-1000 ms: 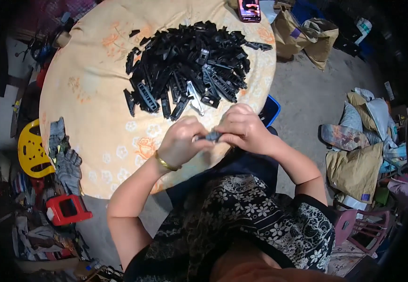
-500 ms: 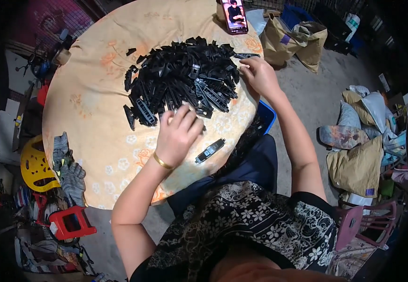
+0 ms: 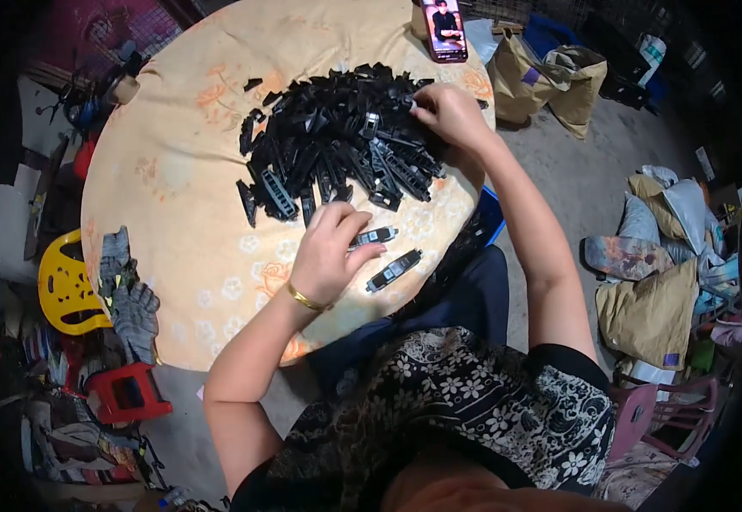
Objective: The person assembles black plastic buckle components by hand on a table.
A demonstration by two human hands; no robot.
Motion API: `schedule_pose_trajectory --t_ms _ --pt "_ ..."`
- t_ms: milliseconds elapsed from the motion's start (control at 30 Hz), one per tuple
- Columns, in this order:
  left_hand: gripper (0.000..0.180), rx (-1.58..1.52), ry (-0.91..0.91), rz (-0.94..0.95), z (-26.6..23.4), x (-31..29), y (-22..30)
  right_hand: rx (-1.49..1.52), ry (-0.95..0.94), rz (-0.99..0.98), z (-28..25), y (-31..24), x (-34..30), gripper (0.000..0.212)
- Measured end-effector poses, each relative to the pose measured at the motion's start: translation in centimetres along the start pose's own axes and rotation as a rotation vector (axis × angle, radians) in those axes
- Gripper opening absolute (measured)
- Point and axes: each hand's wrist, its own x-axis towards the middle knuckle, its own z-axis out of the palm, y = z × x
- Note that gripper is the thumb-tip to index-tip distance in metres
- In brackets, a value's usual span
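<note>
A heap of black plastic parts (image 3: pixel 337 128), long and narrow with ribbed or slotted faces, lies on the cloth-covered round table (image 3: pixel 166 222). My left hand (image 3: pixel 328 256), with a gold bangle at its wrist, is closed on a slim black plastic part (image 3: pixel 376 236) at the near edge of the heap, between thumb and fingers. A second such part (image 3: pixel 394 270) lies loose on the cloth just nearer to me. My right hand (image 3: pixel 455 118) is closed in a pinch at the heap's right edge; what its fingertips hold is too small to make out.
A phone (image 3: pixel 445 31) stands upright at the far edge. Grey work gloves (image 3: pixel 128 294) rest at the left edge. Below the right edge sits a blue bin (image 3: pixel 492 213) with black parts. Yellow (image 3: pixel 70 286) and red stools (image 3: pixel 129 394) flank the table; bags (image 3: pixel 648 311) lie on the right floor.
My left hand now has a slim black part between thumb and fingers, drawn out at the heap's near edge. My right hand has moved left from the table's edge onto the heap's side.
</note>
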Motion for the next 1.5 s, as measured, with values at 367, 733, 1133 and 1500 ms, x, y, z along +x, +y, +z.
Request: schedule_pose_trajectory --t_ms 367,733,1133,1500 --pt "0.024 -0.075 -0.009 -0.083 0.1 -1.5 -0.2 0.515 0.006 -0.349 -1.5 -7.5 -6.5 0.02" --pt "0.02 -0.317 -0.154 -0.406 -1.1 -1.2 0.2 0.286 0.132 -0.331 -0.4 -8.7 -11.3 0.024" --pt "0.023 -0.034 -0.048 -0.058 0.2 -1.7 1.3 0.496 -0.301 -0.202 -3.0 -9.5 -13.8 0.025" --pt "0.023 -0.092 -0.059 -0.039 0.7 -1.5 0.7 0.297 -0.299 -0.388 -3.4 -9.4 -13.2 0.025"
